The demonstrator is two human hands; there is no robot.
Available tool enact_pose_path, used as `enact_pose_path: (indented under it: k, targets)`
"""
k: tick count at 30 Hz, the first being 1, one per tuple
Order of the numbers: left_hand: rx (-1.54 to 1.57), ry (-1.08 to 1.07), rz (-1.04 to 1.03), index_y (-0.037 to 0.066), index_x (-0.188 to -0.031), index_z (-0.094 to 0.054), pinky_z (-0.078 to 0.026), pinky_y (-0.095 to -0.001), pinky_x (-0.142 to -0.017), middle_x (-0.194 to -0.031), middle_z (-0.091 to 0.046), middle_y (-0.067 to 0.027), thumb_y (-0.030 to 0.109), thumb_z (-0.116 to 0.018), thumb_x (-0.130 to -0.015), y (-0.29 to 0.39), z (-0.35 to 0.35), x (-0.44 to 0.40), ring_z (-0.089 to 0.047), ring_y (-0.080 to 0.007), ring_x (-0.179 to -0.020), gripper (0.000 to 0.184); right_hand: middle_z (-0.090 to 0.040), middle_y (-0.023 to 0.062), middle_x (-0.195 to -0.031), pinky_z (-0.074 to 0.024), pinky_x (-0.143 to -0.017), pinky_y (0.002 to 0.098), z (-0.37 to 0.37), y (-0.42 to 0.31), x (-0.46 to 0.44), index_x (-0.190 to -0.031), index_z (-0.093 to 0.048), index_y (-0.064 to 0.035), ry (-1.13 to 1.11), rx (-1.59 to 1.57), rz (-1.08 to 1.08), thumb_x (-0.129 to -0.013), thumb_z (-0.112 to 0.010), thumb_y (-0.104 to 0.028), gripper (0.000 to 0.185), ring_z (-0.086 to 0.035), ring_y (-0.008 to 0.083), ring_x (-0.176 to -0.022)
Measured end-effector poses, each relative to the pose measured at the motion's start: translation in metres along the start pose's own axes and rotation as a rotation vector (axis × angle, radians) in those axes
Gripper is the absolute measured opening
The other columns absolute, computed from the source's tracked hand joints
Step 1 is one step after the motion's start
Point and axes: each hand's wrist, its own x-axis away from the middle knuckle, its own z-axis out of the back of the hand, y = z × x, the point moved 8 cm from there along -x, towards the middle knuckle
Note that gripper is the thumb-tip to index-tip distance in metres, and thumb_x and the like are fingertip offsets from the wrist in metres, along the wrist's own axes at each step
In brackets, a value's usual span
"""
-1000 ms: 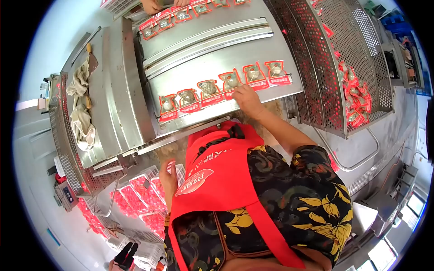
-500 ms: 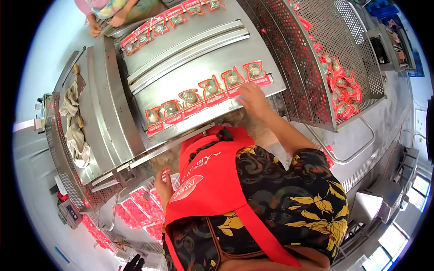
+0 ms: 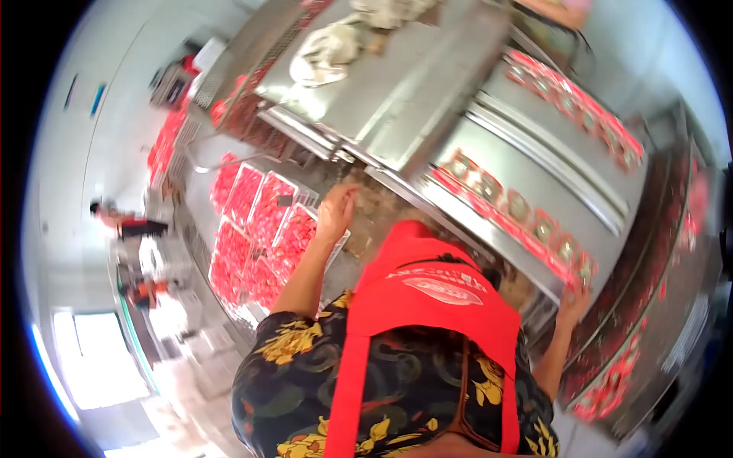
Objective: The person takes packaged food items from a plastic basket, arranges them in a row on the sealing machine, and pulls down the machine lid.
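My left hand (image 3: pixel 336 211) is raised beside the steel machine's front edge, fingers loosely curled and nothing visible in them. On the right, my right hand (image 3: pixel 575 307) is at the near corner of the machine plate, by the end of a row of red-edged clear packets (image 3: pixel 519 206). Blur hides whether its fingers touch or grip the last packet. The row lies along the near sealing strip of the steel plate (image 3: pixel 534 164). A second row of packets (image 3: pixel 573 107) lies along the far side, beyond a raised metal bar (image 3: pixel 550 160).
White baskets full of red packets (image 3: pixel 256 221) stand on the floor at left. A cloth (image 3: pixel 328 53) lies on the adjoining steel surface (image 3: pixel 397 84). A perforated metal bin (image 3: pixel 649 305) with red packets stands at right. A co-worker's arm (image 3: pixel 561 11) shows across the machine.
The view has swung left and rotated, bringing the floor baskets into full sight. My left hand has risen from beside the apron. My right hand remains near the row's right end.
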Motion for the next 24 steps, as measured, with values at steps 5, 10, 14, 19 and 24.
enact_pose_path:
  k: [5, 10, 14, 19, 24]
  targets:
    - [-0.273, 0.523, -0.030, 0.005, -0.120, -0.057, -0.041, -0.0427, -0.101, -0.123, -0.057, -0.0156, -0.005, -0.050, -0.077, -0.101, 0.093, -0.073, -0.050, -0.0344, -0.120, 0.045, -0.067, 0.0213, -0.098, -0.0494, -0.076, 0.0457, -0.016, 0.004, 0.021, -0.107, -0.066, -0.0001, -0.164, 0.153, -0.402, -0.081, -0.064, -0.019, 0.032, -0.064, 0.0390, -0.088]
    - [-0.660, 0.352, -0.098, 0.010, -0.131, -0.049, -0.033, -0.0401, -0.107, -0.136, -0.047, -0.0076, 0.009, -0.055, -0.083, -0.190, 0.089, -0.157, -0.035, -0.0250, -0.136, 0.049, -0.062, 0.0161, -0.071, -0.0476, -0.068, 0.0416, -0.026, -0.100, -0.038, -0.089, -0.065, 0.0003, -0.010, 0.253, -0.156, -0.088, -0.061, -0.024, 0.025, -0.059, 0.0307, -0.070]
    - [-0.689, 0.224, -0.197, 0.008, -0.116, -0.056, -0.032, -0.0405, -0.109, -0.126, -0.055, -0.0095, 0.011, -0.059, -0.080, -0.227, 0.111, -0.200, -0.041, -0.0254, -0.133, 0.036, -0.057, 0.0087, -0.065, -0.0455, -0.062, 0.0348, -0.064, -0.171, -0.084, -0.083, -0.063, 0.0002, -0.054, 0.120, -0.022, -0.087, -0.064, -0.015, 0.016, -0.053, 0.0200, -0.064]
    - [-0.661, 0.195, -0.299, 0.010, -0.093, -0.060, -0.039, -0.0366, -0.103, -0.105, -0.061, -0.0060, 0.014, -0.060, -0.078, -0.280, 0.140, -0.240, -0.053, -0.0240, -0.116, 0.016, -0.059, 0.0079, -0.071, -0.0447, -0.062, 0.0313, -0.096, -0.270, -0.103, -0.088, -0.060, 0.0035, -0.245, -0.163, -0.090, -0.091, -0.059, -0.008, 0.012, -0.055, 0.0163, -0.066]
    - [-0.663, 0.103, -0.350, 0.014, -0.079, -0.068, -0.042, -0.0319, -0.091, -0.088, -0.066, -0.0007, 0.021, -0.068, -0.072, -0.300, 0.143, -0.264, -0.058, -0.0200, -0.096, 0.009, -0.063, 0.0220, -0.114, -0.0461, -0.091, 0.0451, -0.086, -0.396, -0.109, -0.115, -0.062, -0.0027, -0.469, 0.300, -0.109, -0.094, -0.054, -0.040, 0.043, -0.060, 0.0372, -0.105]
